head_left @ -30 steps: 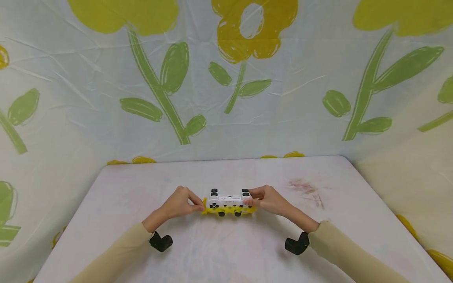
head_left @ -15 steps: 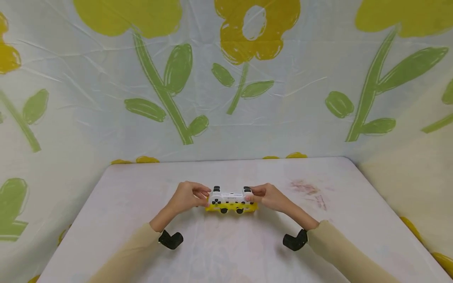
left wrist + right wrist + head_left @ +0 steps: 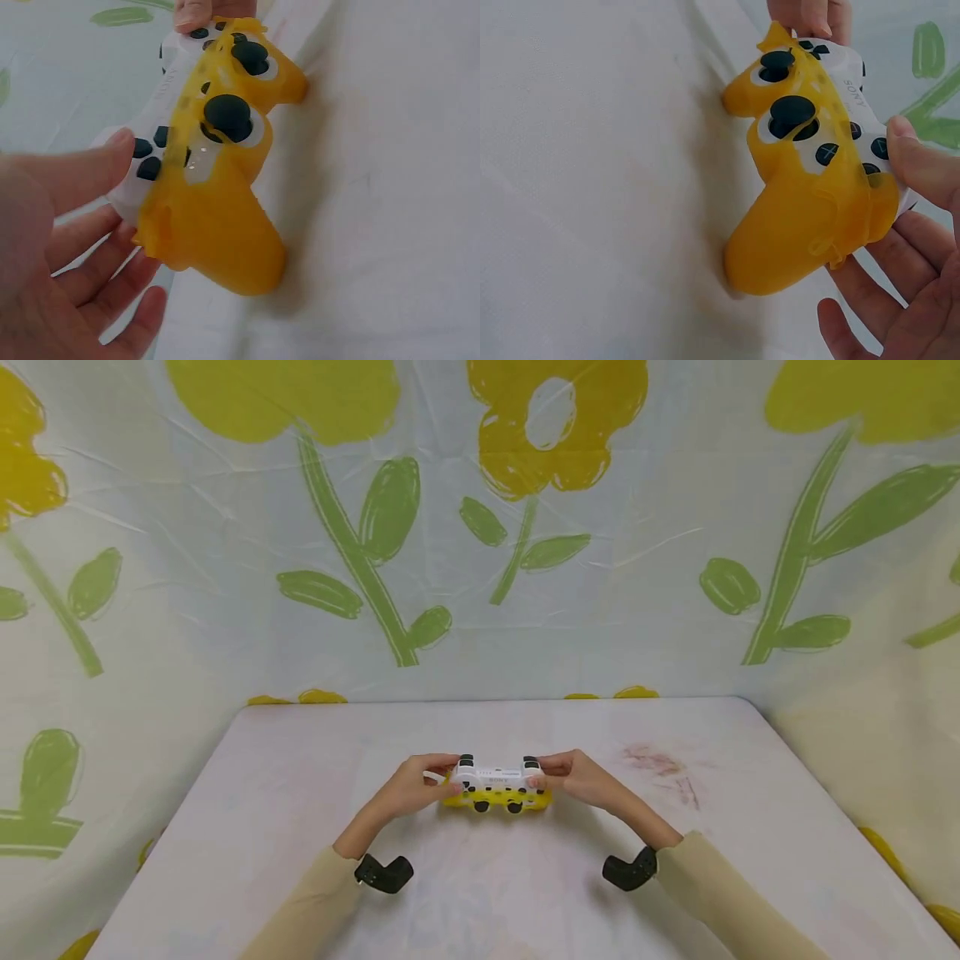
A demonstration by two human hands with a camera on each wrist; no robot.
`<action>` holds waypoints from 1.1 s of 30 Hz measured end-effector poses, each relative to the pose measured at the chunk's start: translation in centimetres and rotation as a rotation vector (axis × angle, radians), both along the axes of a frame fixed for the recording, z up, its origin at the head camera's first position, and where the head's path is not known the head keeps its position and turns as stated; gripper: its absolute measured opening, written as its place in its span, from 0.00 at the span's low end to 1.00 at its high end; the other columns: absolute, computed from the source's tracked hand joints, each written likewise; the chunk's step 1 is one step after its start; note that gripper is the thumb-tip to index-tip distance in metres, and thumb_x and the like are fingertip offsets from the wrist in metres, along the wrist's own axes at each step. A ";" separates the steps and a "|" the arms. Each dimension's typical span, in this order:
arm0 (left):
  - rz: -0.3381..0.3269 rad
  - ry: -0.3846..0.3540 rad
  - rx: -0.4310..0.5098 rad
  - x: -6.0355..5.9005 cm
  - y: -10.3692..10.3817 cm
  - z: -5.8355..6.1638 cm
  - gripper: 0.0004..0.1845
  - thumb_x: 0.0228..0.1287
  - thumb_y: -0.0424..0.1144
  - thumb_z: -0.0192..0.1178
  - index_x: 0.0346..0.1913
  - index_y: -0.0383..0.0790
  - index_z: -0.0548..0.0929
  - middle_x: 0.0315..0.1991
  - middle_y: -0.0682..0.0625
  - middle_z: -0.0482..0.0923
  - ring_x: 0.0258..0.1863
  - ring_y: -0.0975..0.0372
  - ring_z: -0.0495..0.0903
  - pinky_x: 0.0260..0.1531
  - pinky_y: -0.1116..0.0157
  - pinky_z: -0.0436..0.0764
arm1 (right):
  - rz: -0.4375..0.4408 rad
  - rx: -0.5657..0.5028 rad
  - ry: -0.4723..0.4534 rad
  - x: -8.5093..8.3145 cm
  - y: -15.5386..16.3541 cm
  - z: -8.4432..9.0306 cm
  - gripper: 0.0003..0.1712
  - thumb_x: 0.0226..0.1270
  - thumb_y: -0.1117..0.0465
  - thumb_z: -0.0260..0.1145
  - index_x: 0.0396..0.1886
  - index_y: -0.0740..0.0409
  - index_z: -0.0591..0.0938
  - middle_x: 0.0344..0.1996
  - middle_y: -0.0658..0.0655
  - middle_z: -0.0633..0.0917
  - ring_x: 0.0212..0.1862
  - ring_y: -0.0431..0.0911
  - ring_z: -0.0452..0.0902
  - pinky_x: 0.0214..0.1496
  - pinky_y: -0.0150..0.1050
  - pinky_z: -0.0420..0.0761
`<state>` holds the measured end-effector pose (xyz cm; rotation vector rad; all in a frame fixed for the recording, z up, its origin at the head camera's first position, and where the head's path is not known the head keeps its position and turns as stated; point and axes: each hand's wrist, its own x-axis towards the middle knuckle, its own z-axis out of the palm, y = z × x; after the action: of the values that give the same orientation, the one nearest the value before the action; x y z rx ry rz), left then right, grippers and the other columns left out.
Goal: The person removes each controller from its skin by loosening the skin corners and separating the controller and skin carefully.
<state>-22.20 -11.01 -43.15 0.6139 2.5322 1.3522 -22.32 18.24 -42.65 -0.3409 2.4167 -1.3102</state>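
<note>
A white game controller (image 3: 492, 775) stands on its grips on the table, shoulder buttons up. A stretchy yellow silicone cover (image 3: 225, 225) wraps its grips and lower part, with the thumbsticks poking through. The cover's edge runs unevenly across the face, leaving the upper part bare. My left hand (image 3: 415, 787) holds the controller's left end, thumb by the direction buttons and fingers behind. At the other end my right hand (image 3: 581, 779) grips it, thumb near the triangle button (image 3: 880, 148) and fingers behind. The controller's back is hidden.
The white table (image 3: 487, 877) has reddish smudges (image 3: 660, 764) at its right rear. Flower-printed cloth (image 3: 600, 610) hangs around the back and sides. A black wrist device (image 3: 385, 873) sits on my left wrist, and another black device (image 3: 630, 868) on my right.
My left hand has let go of the cover's left edge and now holds the controller's left end, thumb in front. My right hand keeps its grip. The head view has shifted slightly.
</note>
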 end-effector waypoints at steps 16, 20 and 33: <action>0.081 -0.120 0.190 1.5 1.4 -2.0 0.26 0.71 0.40 0.55 0.67 0.31 0.68 0.59 0.37 0.76 0.57 0.50 0.77 0.57 0.55 0.77 | -0.090 -0.015 0.013 0.7 0.0 -0.7 0.37 0.63 0.49 0.68 0.63 0.70 0.72 0.54 0.66 0.82 0.56 0.54 0.80 0.61 0.51 0.76; 0.107 -0.092 0.130 1.7 1.7 -1.7 0.27 0.72 0.44 0.53 0.67 0.32 0.68 0.58 0.39 0.76 0.56 0.51 0.77 0.58 0.54 0.76 | -0.157 -0.038 0.082 0.9 0.0 -0.9 0.33 0.60 0.48 0.70 0.60 0.65 0.77 0.52 0.64 0.84 0.54 0.54 0.81 0.55 0.46 0.80; 0.196 -0.061 0.134 1.6 2.2 -2.4 0.27 0.72 0.45 0.53 0.67 0.30 0.68 0.60 0.37 0.75 0.57 0.50 0.76 0.60 0.51 0.74 | -0.228 0.001 0.500 2.9 1.0 -0.2 0.10 0.55 0.57 0.74 0.38 0.53 0.86 0.34 0.52 0.88 0.34 0.43 0.83 0.37 0.32 0.83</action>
<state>-20.57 -8.77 -45.58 0.3483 2.5227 1.5903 -19.43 19.28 -42.84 -0.4480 2.9433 -1.4566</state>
